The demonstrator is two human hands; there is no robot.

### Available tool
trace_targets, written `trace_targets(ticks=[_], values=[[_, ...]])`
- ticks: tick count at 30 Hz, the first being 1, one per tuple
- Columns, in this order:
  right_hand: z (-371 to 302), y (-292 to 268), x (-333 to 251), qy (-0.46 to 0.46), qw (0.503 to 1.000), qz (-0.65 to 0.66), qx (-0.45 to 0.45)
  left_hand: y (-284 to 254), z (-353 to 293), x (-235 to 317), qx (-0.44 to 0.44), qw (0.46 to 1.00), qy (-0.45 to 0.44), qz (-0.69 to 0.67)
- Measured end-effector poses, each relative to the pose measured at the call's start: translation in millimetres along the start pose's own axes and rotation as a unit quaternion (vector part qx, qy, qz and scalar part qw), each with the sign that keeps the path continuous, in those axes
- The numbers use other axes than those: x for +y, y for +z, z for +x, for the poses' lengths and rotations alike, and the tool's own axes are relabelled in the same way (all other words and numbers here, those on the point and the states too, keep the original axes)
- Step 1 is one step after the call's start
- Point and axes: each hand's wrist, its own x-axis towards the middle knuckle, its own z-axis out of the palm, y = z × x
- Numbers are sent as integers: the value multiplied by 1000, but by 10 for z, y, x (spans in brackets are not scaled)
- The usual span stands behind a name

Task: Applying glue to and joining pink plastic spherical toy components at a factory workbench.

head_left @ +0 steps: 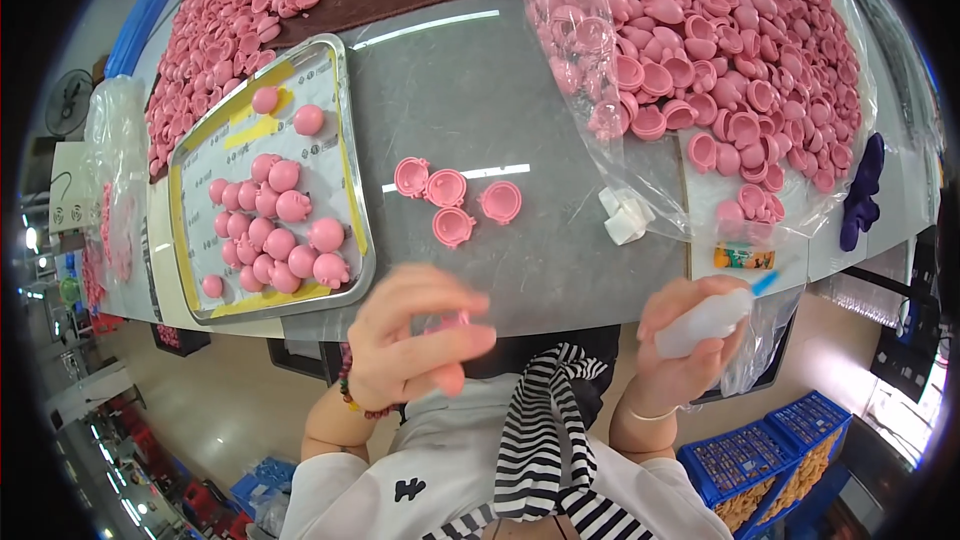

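My left hand [405, 340] is raised at the table's near edge, its fingers curled round a small pink plastic piece [449, 321] that they mostly hide. A white squeeze bottle [704, 324] with a thin blue nozzle [765, 283] lies tilted in my right hand [668, 352], the nozzle pointing up and to the right. Several pink half shells [453, 226] rest hollow side up on the grey table beyond my left hand. To the left stands a metal tray [362, 210] with pink rounded balls [281, 243] grouped on its paper lining.
A big heap of pink half shells [740, 30] fills clear plastic at the back right; another heap [215, 35] is at the back left. White blocks [627, 215], a small printed packet [744, 256] and a purple cloth-like thing [862, 192] lie on the right. Blue crates [735, 455] stand below.
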Motion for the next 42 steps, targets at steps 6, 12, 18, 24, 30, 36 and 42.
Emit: trace_targets(ticks=[6,12,18,24,30,36,42], values=[[-140,196,95,72,986,29,-147,281,-48,94,17,943,-178,-279],[-107,282,107,115,990,27,-72,282,49,97,34,890,-251,-380],[37,296,125,-68,995,19,-65,275,-38,-17,9,904,-192,-381],[48,248,-9,-264,935,-173,-164,231,31,32,5,940,-188,-285],[39,323,-60,-220,932,-218,-190,284,-3,66,76,906,-206,-361],[16,363,-83,-190,935,-238,-184,281,10,61,70,906,-199,-366],[29,342,-58,-206,942,-219,-153,289,14,44,64,906,-195,-371]])
